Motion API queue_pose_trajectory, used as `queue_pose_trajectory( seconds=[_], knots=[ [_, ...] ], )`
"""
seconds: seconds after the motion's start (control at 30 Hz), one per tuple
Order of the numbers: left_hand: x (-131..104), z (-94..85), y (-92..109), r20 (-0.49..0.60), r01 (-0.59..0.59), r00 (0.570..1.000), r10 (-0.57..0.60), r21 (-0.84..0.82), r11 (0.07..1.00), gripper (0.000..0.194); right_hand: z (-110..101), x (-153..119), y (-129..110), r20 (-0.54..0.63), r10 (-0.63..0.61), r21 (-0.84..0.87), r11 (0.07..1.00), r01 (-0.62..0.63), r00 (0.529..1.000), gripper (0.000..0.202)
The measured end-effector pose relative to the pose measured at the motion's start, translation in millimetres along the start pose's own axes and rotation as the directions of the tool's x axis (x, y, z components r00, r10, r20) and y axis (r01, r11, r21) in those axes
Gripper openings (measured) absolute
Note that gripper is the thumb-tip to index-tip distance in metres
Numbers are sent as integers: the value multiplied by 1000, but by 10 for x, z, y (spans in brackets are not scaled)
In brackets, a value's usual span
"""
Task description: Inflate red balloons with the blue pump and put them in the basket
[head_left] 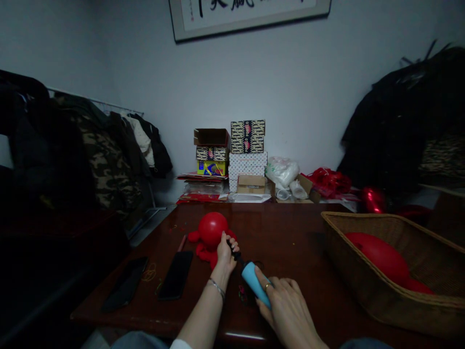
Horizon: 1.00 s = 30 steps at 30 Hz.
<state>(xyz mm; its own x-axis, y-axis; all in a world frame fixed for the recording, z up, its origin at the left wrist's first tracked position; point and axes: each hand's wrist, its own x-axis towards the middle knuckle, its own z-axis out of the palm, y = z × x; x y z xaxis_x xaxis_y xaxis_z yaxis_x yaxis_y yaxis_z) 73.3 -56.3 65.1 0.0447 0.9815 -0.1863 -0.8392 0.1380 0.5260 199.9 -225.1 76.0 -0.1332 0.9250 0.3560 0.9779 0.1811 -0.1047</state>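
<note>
A partly inflated red balloon (212, 229) stands just past my left hand (225, 256), whose fingers are closed at its neck and around the black nozzle end of a hand pump; the exact join is hidden by the fingers. The pump's light-blue barrel (251, 277) slants down toward me, and my right hand (290, 308) is wrapped around it. Limp red balloons (206, 254) lie on the table beneath and beside the inflated one.
Two dark phones (176, 275) (125, 283) and yellowish rubber bands (149, 272) lie to the left on the brown table (283, 232). A wicker basket (363, 286) at right holds a large red balloon (379, 257). Stacked boxes (248, 167) stand beyond the table.
</note>
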Motion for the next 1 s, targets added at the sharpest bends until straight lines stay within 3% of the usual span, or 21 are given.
queue_pose_trajectory(
  seconds=[0.2, 0.4, 0.77, 1.0],
  knots=[
    [-17, -27, -121, -5, 10, 1000, -10, 61, 998, 30, 33, 172, -81, -1, 23, -54, 998, -23, 1000, 54],
    [21, -59, -100, -11, -25, 1000, 26, 79, 997, 31, 57, 177, -108, 9, 15, -73, 997, -14, 1000, 54],
    [145, -89, 134, -58, -34, 998, 36, 37, 999, 28, 181, -210, 166, -85, -91, -21, 996, 89, 992, 61],
    [191, -76, 324, -35, -40, 999, 40, -17, 999, 29, 154, -429, 366, -229, -227, -29, 974, 227, 947, 65]
  ],
)
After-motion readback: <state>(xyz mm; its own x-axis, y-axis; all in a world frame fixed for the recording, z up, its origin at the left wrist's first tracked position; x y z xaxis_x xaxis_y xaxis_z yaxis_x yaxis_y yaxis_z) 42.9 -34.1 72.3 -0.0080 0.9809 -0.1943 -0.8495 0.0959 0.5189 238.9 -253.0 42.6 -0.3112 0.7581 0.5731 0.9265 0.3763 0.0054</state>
